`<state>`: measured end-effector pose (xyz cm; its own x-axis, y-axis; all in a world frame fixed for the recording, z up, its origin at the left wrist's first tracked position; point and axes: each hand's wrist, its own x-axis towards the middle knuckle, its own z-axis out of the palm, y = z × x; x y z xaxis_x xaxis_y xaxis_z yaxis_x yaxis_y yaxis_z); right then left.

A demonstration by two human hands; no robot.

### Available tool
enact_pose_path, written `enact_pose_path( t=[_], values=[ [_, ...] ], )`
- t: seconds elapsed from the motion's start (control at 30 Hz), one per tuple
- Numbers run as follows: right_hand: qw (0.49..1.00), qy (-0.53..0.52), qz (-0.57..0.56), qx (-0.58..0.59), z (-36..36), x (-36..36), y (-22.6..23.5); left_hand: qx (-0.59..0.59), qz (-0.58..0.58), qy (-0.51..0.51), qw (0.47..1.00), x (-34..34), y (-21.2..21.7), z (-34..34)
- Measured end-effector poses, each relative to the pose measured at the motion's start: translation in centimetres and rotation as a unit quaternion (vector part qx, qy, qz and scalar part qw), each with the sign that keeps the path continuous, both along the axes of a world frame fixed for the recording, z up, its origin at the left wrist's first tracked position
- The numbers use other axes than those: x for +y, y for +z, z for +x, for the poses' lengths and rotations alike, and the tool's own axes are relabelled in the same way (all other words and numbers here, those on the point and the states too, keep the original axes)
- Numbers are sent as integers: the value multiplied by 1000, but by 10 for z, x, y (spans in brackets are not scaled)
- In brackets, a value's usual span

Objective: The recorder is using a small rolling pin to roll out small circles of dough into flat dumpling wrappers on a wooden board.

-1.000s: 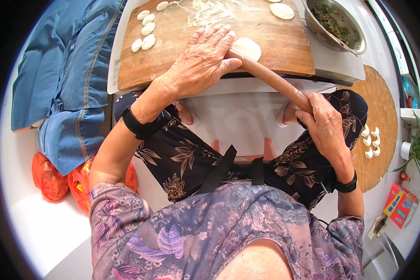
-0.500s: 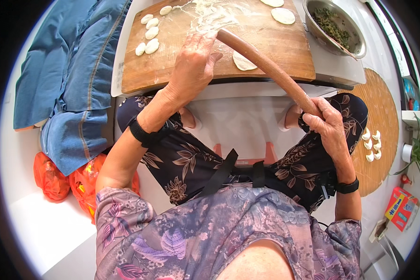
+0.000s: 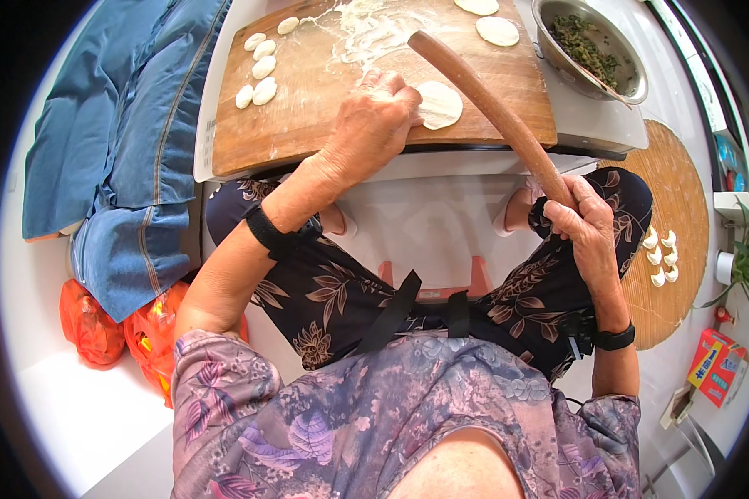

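My right hand [image 3: 587, 220] grips the near end of a long wooden rolling pin [image 3: 491, 112], whose far end slants up and left above the board. Below that far end lies a flat round dough wrapper [image 3: 438, 106] on the floured wooden board [image 3: 308, 116]. My left hand [image 3: 373, 123] is closed at the wrapper's left edge, fingers curled and thumb against the dough; the fingertips are partly hidden. Several small dough pieces [image 3: 264, 66] sit at the board's left side. Another rolled wrapper [image 3: 498, 32] rests at its far right, with one more beyond it.
A steel bowl [image 3: 632, 83] of chopped green filling stands right of the board. Farther right, a round woven mat [image 3: 674, 208] carries several shaped dumplings [image 3: 658, 277]. Blue denim cloth [image 3: 133, 166] and red plastic bags [image 3: 91, 324] are on the left. My knees are under the board's near edge.
My left hand has moved right, from beside the pin's far end to the wrapper's edge. The pin's far end has shifted right and nearer, leaving more of the wrapper in view.
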<state>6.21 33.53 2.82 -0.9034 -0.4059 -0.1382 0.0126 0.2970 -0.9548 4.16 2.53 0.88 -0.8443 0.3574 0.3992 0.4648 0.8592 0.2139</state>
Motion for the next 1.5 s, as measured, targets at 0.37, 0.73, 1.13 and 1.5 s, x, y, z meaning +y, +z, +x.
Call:
enact_pose_path(
  t=[0.37,0.73,1.13,1.5],
  values=[
    [995,17,73,62,1,-5,4,98,43,119,987,12,6,6],
    [983,56,131,117,-5,-12,3,26,-70,37,997,-12,-7,9],
    [931,52,289,218,-31,-10,13,-8,-88,32,996,-9,-4,-35],
    [899,24,344,270,-50,3,11,-16,-112,22,993,-9,-4,-51]
  ],
)
